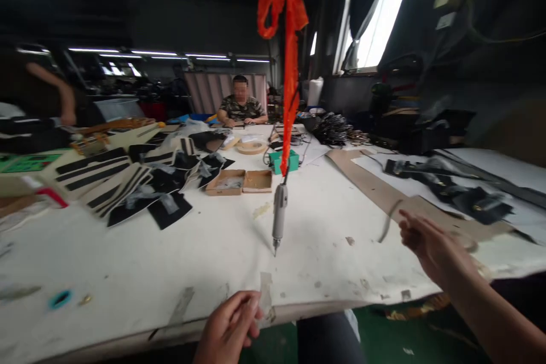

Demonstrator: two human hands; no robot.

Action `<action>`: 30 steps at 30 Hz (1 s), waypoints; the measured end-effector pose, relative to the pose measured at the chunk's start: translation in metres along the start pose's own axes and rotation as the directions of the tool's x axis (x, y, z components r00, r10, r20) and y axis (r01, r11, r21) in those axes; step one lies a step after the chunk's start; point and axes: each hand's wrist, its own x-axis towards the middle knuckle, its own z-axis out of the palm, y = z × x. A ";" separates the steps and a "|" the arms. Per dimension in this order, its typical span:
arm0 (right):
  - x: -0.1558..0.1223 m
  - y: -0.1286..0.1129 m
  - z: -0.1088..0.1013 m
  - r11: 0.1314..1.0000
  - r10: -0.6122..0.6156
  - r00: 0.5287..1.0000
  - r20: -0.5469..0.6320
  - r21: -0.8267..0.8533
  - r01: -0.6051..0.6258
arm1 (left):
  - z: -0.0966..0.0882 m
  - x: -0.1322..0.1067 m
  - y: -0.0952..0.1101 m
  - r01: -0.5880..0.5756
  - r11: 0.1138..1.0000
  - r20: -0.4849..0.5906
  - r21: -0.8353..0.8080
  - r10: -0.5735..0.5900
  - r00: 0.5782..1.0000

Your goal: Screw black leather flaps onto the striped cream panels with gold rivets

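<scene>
My left hand [230, 327] is at the near edge of the white table [170, 261]. Its fingers are curled and pinch a pale, see-through strip [265, 294] that stands up from the edge. My right hand [430, 244] reaches out over the table's right side. Its fingertips are pressed together on a thin grey strip [387, 220] that curves down to the left. Between the hands a grey power screwdriver [279, 217] hangs tip down, just above the table, from an orange ribbon [289, 40].
Black cut pieces [140, 185] are spread at the left, with two open cardboard boxes [239, 182] and a green box [282, 162] behind the screwdriver. A long brown strip [375, 187] and black straps [460, 193] lie at the right. One person sits at the far end [241, 107], and another person's arm [55, 96] shows at the left.
</scene>
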 end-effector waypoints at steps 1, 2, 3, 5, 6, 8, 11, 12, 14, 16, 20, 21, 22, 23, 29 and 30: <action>-0.013 0.019 0.013 0.995 0.039 0.995 0.087 -0.096 -0.031 | 0.001 0.001 -0.002 -0.011 1.000 0.009 -0.012 0.011 1.000; -0.030 0.038 0.028 0.976 0.092 0.976 0.198 -0.214 -0.048 | 0.001 0.002 -0.004 -0.013 1.000 0.013 -0.017 0.013 1.000; -0.049 0.056 0.044 0.943 0.148 0.937 0.316 -0.331 -0.037 | 0.001 0.003 -0.006 -0.012 1.000 0.009 -0.019 0.012 1.000; -0.086 0.087 0.082 0.887 0.259 0.834 0.487 -0.462 -0.006 | -0.002 0.004 -0.010 -0.006 1.000 -0.003 -0.014 0.006 1.000; -0.102 0.099 0.103 0.869 0.305 0.783 0.542 -0.494 0.003 | -0.005 0.005 -0.012 -0.010 1.000 -0.010 -0.013 0.010 1.000; -0.129 0.117 0.143 0.854 0.380 0.674 0.634 -0.521 0.009 | -0.013 0.005 -0.015 -0.033 0.999 -0.028 -0.016 0.032 0.999; -0.152 0.137 0.196 0.861 0.406 0.528 0.746 -0.506 0.052 | -0.031 0.007 -0.018 -0.069 0.997 -0.086 -0.021 0.067 0.994; -0.155 0.143 0.211 0.865 0.401 0.499 0.768 -0.498 0.071 | -0.039 0.009 -0.018 -0.081 0.997 -0.116 -0.017 0.078 0.990; -0.158 0.154 0.241 0.867 0.382 0.474 0.793 -0.485 0.113 | -0.054 0.013 -0.020 -0.101 0.995 -0.191 -0.003 0.099 0.977; -0.157 0.161 0.272 0.868 0.341 0.466 0.816 -0.464 0.178 | -0.068 0.019 -0.025 -0.111 0.994 -0.271 0.005 0.108 0.956; -0.148 0.170 0.345 0.826 0.254 0.454 0.854 -0.436 0.357 | -0.084 0.033 -0.038 -0.081 0.995 -0.365 -0.058 0.054 0.929; -0.144 0.173 0.366 0.802 0.229 0.452 0.862 -0.430 0.414 | -0.084 0.035 -0.041 -0.077 0.996 -0.379 -0.053 0.051 0.924; -0.141 0.177 0.388 0.770 0.199 0.448 0.872 -0.422 0.479 | -0.084 0.036 -0.043 -0.075 0.996 -0.394 -0.039 0.054 0.918; -0.137 0.182 0.410 0.731 0.165 0.442 0.882 -0.410 0.545 | -0.084 0.037 -0.045 -0.072 0.997 -0.408 -0.020 0.057 0.911; -0.114 0.223 0.541 0.553 0.058 0.361 0.931 -0.331 0.765 | -0.083 0.036 -0.069 -0.073 0.997 -0.411 0.032 0.079 0.908; -0.111 0.229 0.561 0.521 0.051 0.345 0.937 -0.320 0.791 | -0.082 0.038 -0.077 -0.081 0.995 -0.391 0.051 0.095 0.915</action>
